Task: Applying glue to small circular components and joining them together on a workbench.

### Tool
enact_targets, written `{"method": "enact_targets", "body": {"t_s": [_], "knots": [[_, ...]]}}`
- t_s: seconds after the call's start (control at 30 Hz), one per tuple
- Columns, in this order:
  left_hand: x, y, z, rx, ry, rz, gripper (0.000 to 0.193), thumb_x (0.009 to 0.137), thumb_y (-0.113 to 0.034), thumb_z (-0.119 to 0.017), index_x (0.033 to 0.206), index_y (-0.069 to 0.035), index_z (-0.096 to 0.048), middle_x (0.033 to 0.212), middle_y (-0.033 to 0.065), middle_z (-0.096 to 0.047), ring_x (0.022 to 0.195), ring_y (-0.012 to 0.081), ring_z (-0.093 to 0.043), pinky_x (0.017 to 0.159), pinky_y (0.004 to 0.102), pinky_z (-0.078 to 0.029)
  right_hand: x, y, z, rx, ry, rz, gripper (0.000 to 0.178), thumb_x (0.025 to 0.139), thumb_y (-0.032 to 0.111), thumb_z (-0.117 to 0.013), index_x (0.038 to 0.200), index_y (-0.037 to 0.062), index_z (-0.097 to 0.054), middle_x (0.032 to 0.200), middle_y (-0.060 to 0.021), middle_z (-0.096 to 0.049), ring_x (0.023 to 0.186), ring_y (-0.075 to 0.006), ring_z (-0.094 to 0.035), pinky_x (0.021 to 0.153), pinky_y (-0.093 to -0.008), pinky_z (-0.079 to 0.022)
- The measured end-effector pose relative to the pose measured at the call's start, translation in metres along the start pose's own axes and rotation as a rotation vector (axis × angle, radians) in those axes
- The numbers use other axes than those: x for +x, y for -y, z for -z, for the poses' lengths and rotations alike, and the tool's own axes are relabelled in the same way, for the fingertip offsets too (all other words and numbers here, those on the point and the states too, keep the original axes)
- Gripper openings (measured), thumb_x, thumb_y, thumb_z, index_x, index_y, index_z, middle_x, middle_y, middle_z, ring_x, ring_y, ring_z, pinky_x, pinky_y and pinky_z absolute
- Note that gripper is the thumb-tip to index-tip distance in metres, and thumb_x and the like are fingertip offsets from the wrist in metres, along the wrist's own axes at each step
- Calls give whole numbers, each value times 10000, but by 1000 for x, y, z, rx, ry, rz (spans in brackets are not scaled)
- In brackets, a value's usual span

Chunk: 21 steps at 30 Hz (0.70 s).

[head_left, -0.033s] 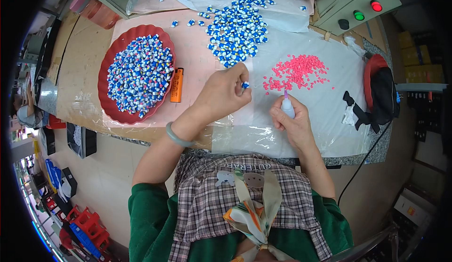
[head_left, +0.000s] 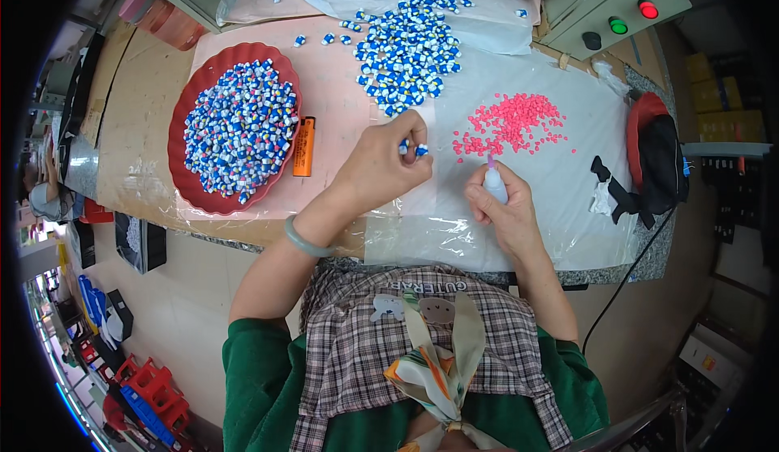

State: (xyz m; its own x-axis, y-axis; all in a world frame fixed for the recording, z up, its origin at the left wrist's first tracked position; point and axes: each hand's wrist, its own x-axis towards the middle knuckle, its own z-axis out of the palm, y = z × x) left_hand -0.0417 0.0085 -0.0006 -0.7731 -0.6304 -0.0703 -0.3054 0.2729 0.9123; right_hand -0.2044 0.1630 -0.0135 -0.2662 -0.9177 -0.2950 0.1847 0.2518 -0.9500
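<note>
My left hand (head_left: 380,158) is closed, its fingers curled round small blue-and-white pieces. One piece (head_left: 421,150) shows at the fingertips and a second piece (head_left: 403,146) sits inside the curl. To the right, my right hand (head_left: 511,208) grips a small white squeeze bottle (head_left: 494,184), its thin purplish tip pointing up and away from me. Just beyond that tip lie many loose pink pieces (head_left: 523,118) on white sheeting. Beyond my left hand spreads a heap of blue-and-white pieces (head_left: 407,58).
At left stands a red scalloped tray (head_left: 176,145) full of blue-and-white pieces, some with pink bits. An orange cylinder (head_left: 303,148) lies beside it. Far right are a control box (head_left: 604,14) with coloured buttons and a black bundle (head_left: 659,160). A cable (head_left: 629,269) hangs off the right edge.
The fingers of my left hand have shifted slightly, and a second blue-and-white piece now shows in them. The squeeze bottle's tip has moved very slightly left.
</note>
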Motion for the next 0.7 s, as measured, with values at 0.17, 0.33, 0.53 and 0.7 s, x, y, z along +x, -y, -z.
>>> {"method": "enact_targets", "body": {"t_s": [0.17, 0.33, 0.53, 0.7], "knots": [[-22, 10, -5, -396, 19, 33, 110, 843, -45, -599, 937, -60, -544, 770, -39, -498, 681, 30, -423, 589, 208, -350, -1, 14, 3, 178, 18, 3, 204, 896, 182, -624, 1046, 88, -522, 854, -35, -564, 607, -67, -497, 466, -187, -317], [-39, 4, -7, -590, 102, 192, 146, 907, -101, -627, 1027, -20, -639, 748, -53, -504, 656, 22, -394, 557, 194, -302, -2, 15, 12, 181, -40, 104, 262, 893, 198, -611, 1084, 49, -511, 885, -70, -588, 629, -99, -541, 439, -191, -342], [-52, 8, -21, -1000, 146, 312, 225, 944, -120, -595, 1130, -7, -653, 743, -47, -537, 624, 24, -393, 515, 177, -257, -2, 10, 19, 134, -124, 237, 236, 923, 146, -605, 1090, -4, -533, 890, -116, -625, 588, -107, -560, 437, -198, -396], [-56, 5, -28, -994, 79, 309, 270, 948, -124, -595, 1192, -15, -632, 816, -3, -630, 623, 25, -409, 522, 179, -291, -7, 23, 6, 61, -206, 335, 270, 940, 152, -603, 1143, -14, -538, 928, -138, -643, 582, -101, -564, 449, -203, -411]]}}
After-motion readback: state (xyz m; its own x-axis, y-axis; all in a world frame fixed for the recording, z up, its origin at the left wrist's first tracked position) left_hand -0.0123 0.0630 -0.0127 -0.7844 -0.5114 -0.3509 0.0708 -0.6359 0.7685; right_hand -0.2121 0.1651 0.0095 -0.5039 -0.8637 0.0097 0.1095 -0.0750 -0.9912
